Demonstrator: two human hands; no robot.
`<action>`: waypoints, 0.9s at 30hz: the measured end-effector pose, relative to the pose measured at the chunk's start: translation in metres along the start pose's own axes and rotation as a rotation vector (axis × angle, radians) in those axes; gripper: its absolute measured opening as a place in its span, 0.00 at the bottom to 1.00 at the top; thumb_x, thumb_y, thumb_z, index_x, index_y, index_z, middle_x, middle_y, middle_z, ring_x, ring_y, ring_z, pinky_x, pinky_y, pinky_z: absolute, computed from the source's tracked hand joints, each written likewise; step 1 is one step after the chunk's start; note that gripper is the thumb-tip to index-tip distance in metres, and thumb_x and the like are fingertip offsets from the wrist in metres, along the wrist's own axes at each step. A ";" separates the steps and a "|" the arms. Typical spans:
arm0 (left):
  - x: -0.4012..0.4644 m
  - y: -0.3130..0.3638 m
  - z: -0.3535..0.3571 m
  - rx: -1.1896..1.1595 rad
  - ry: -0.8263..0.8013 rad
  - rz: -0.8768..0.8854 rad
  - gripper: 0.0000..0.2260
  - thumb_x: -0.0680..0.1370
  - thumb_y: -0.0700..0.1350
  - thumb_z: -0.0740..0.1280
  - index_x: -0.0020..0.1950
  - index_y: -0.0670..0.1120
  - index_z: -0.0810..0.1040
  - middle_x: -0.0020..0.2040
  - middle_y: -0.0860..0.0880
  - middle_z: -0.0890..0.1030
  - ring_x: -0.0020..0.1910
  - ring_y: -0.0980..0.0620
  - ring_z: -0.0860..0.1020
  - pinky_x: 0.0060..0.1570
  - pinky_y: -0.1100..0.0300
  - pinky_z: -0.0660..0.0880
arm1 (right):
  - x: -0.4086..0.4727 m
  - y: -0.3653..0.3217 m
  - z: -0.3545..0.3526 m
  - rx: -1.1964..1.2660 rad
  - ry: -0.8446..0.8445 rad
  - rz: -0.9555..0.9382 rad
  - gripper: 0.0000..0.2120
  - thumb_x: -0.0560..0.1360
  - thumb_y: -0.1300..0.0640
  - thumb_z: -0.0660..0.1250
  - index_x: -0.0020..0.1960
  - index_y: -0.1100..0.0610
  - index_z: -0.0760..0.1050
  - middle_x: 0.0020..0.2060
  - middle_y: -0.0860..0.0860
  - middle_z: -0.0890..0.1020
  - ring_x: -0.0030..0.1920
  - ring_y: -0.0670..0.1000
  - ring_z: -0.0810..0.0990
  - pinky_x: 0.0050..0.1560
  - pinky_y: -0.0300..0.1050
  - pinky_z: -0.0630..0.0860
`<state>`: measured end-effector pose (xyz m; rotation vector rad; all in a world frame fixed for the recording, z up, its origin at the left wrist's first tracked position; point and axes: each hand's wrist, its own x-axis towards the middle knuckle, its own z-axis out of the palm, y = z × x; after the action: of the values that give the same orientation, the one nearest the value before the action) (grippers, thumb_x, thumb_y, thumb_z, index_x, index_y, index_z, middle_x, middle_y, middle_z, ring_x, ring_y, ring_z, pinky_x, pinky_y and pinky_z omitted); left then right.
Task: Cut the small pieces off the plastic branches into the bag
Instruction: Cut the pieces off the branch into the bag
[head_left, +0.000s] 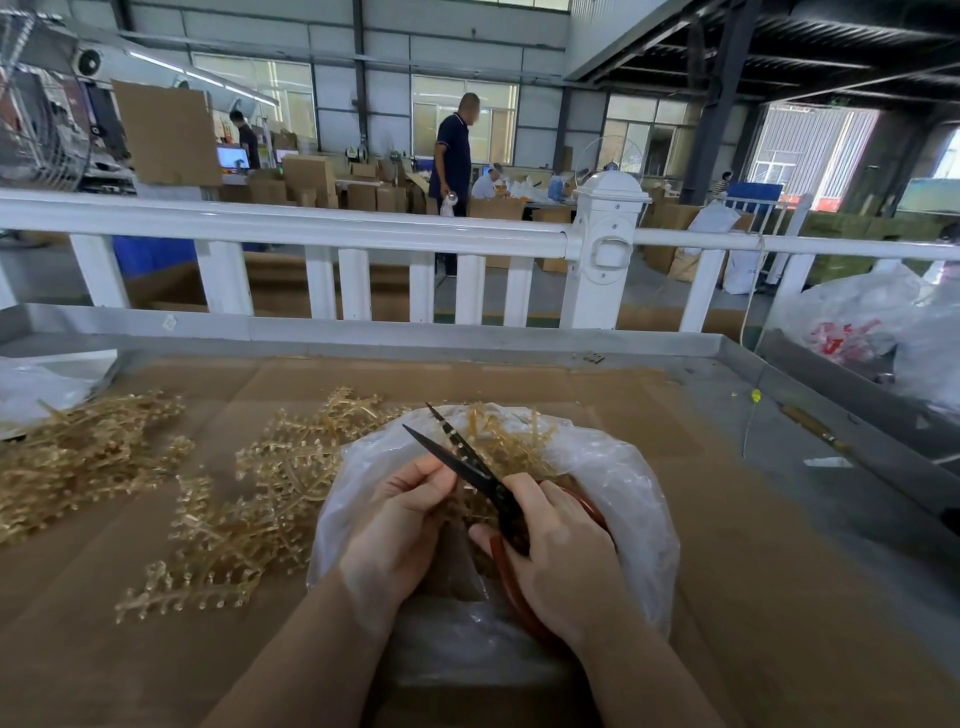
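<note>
Wide table (727, 519) lined with brown cardboard, serving as the work surface. Heaps of golden plastic branches (244, 499) spread to the left, near the bag and within easy reach, presumably waiting their turn. Clear plastic bag (623, 488) lying open in the middle, mouth up, directly under both hands so cut pieces likely drop straight in; some golden pieces already inside. Scissors (467, 462) with red handles, blades parted, long axis slanting from lower right up to the upper left, tips pointing away from the body. Right hand (561, 545) wrapped around the handles. Left hand (400, 514) curled, fingertips pinching a small branch piece right at the blades, above the bag opening, ready for the snip.
</note>
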<state>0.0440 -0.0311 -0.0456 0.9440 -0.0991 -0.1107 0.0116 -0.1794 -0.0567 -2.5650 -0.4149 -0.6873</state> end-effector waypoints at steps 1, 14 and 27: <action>-0.001 0.000 0.001 -0.002 -0.008 -0.005 0.16 0.71 0.34 0.61 0.57 0.30 0.73 0.50 0.35 0.77 0.45 0.40 0.77 0.50 0.50 0.75 | 0.000 0.000 0.000 -0.002 0.002 -0.002 0.25 0.74 0.34 0.53 0.59 0.49 0.72 0.48 0.44 0.78 0.50 0.45 0.76 0.49 0.39 0.74; 0.000 -0.002 0.000 -0.011 -0.046 -0.043 0.14 0.72 0.35 0.62 0.57 0.34 0.72 0.45 0.37 0.75 0.40 0.42 0.76 0.36 0.58 0.78 | 0.002 -0.001 0.006 -0.041 0.060 -0.011 0.22 0.75 0.37 0.61 0.57 0.54 0.75 0.40 0.48 0.81 0.40 0.49 0.79 0.39 0.41 0.75; 0.004 -0.009 0.001 0.085 0.152 0.048 0.11 0.76 0.30 0.62 0.36 0.42 0.76 0.34 0.43 0.82 0.34 0.49 0.82 0.33 0.59 0.79 | 0.002 0.000 0.007 -0.040 0.100 0.008 0.23 0.74 0.34 0.56 0.56 0.49 0.75 0.40 0.45 0.81 0.40 0.45 0.79 0.39 0.38 0.78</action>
<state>0.0474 -0.0379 -0.0523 1.0314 0.0142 0.0102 0.0160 -0.1760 -0.0613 -2.5548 -0.3616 -0.8251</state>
